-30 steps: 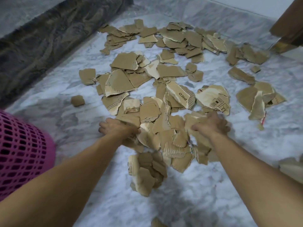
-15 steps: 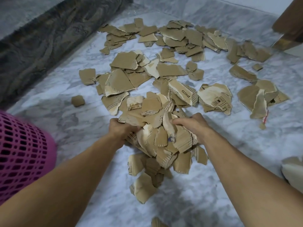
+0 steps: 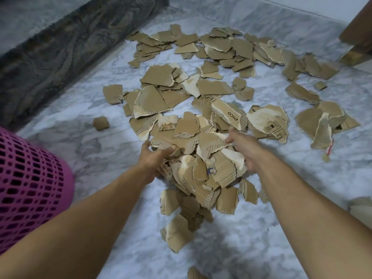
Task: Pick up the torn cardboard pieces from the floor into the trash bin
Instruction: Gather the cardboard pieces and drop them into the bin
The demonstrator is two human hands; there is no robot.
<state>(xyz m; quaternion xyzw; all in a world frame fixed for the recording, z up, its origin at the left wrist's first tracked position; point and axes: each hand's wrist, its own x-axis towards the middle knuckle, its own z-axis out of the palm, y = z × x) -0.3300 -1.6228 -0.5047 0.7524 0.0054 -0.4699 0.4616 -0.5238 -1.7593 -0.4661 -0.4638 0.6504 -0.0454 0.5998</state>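
Observation:
Many torn brown cardboard pieces (image 3: 219,51) lie scattered over the white marble floor (image 3: 261,228). Between my two hands I squeeze a bunched heap of cardboard pieces (image 3: 201,164), lifted slightly off the floor. My left hand (image 3: 155,156) grips its left side, and my right hand (image 3: 244,150) presses in from the right. A few pieces (image 3: 179,234) hang and lie just below the heap. The pink mesh trash bin (image 3: 30,188) stands at the left edge, beside my left forearm.
A dark patterned rug (image 3: 70,37) runs along the upper left. A wooden furniture leg (image 3: 358,37) stands at the upper right. A small cardboard scrap (image 3: 100,123) lies alone near the bin. A pale object (image 3: 362,208) shows at the right edge.
My hands have moved together, scooping loose pieces from the floor into a compact heap and raising it a little. Some pieces have slipped down beneath it.

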